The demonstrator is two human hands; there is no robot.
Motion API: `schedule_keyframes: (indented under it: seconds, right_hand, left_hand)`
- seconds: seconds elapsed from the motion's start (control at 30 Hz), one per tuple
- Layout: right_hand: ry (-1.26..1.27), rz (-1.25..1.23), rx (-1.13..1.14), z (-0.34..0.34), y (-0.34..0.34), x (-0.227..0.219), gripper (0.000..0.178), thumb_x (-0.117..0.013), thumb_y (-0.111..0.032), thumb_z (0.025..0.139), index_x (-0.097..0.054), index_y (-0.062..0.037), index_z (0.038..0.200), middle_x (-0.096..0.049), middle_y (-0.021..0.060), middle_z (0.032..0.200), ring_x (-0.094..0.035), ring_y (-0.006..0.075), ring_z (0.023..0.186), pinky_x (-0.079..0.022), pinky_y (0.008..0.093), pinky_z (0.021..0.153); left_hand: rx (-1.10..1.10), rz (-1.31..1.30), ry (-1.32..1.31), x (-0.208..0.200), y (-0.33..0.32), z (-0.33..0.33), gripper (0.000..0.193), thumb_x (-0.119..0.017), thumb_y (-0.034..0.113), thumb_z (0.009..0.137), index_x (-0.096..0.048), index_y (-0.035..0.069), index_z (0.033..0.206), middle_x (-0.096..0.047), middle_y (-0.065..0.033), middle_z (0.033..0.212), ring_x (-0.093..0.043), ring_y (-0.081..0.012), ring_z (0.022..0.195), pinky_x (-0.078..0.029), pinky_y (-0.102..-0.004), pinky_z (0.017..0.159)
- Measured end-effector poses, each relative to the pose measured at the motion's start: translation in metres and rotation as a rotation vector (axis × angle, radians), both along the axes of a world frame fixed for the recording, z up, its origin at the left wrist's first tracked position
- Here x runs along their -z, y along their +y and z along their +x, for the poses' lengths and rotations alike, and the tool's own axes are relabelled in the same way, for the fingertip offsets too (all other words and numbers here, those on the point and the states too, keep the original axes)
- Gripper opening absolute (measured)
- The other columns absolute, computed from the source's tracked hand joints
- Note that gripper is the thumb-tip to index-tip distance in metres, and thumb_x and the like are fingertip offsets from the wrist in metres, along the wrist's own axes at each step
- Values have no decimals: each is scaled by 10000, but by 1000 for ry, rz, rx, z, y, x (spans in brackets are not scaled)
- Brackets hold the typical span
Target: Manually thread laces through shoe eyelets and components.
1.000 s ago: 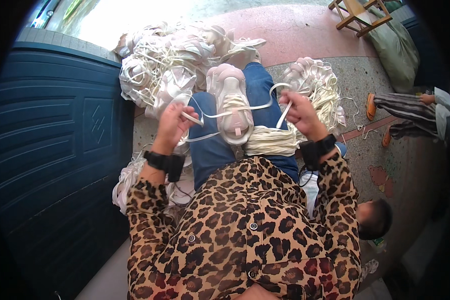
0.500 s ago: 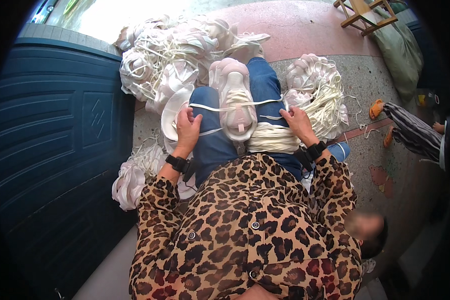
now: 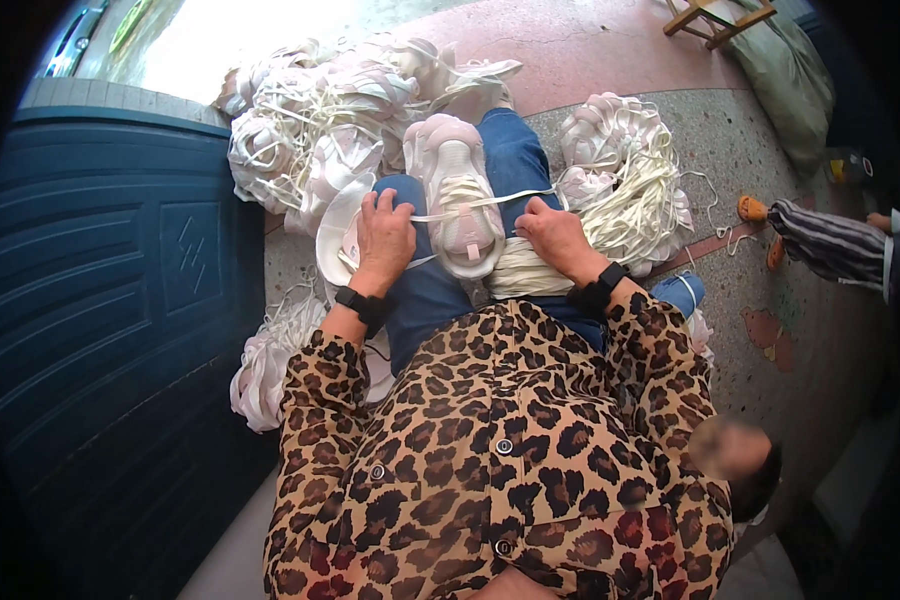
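A pink-and-white shoe upper stands between my knees, its cream lacing showing down the middle. From it a flat cream shoelace stretches out to both sides over my thighs. My left hand is curled round the lace left of the shoe, its back toward me, so the exact grip is partly hidden. On the right, my right hand pinches the lace with bent fingers above my right thigh. Just under that hand, a thick bundle of cream laces lies across the thigh.
A large heap of shoe uppers with laces rises at the far left, another pile at the right. More uppers lie near the blue door. A wooden stool stands far right; a person in striped trousers is nearby.
Both hands have turned over, backs now toward me, and come nearer the shoe. The right hand has moved left over the lace bundle. The whole view has shifted slightly.
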State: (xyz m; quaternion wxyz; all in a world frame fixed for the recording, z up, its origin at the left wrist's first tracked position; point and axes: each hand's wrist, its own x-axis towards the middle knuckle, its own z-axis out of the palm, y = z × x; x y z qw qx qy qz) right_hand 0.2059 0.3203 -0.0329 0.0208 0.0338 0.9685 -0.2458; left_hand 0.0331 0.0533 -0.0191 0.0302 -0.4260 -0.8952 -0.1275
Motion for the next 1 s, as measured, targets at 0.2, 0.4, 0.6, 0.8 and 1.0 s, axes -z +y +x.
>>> schedule_keyframes:
  seconds: [0.2,0.4,0.6,0.8,1.0]
  right_hand:
    - [32,41,-46,6,5,-1,110,-665,-183,911,-651,-93,972,-603,80,979,-685,307,745,-553,433,651]
    - [44,-163,10,-14,0,-1,133,-576,-178,966,-625,-54,963,-657,172,924,-683,368,810,-543,469,721]
    - [-104,-194,102,-36,-16,-3,187,-532,-189,971,-615,-23,995,-652,205,1022,-669,424,919,-528,515,804]
    - [-196,-86,53,-49,-22,-10,189,-538,-157,945,-606,-5,1035,-654,209,1037,-685,407,947,-549,492,810]
    - [-99,207,-102,-61,-27,-5,118,-588,-93,876,-635,-17,953,-659,174,934,-718,325,804,-572,415,656]
  left_hand:
    - [-246,164,-266,-22,0,-26,204,-551,36,902,-611,23,1097,-675,-186,1067,-616,-336,1045,-491,-423,909]
    - [-504,808,-1191,-104,13,-36,206,-497,143,1024,-521,22,1189,-684,-113,922,-676,-205,824,-563,-352,780]
    - [-654,1136,-1594,-85,-13,-36,123,-513,143,1025,-500,41,1093,-658,-145,1035,-683,-272,902,-587,-472,809]
    - [-730,497,-767,45,-73,-9,264,-616,84,935,-541,0,1174,-626,-175,1128,-614,-313,1067,-511,-465,917]
    - [-140,162,-208,18,-33,11,304,-731,161,854,-614,17,1095,-611,-180,1119,-536,-378,1090,-429,-464,962]
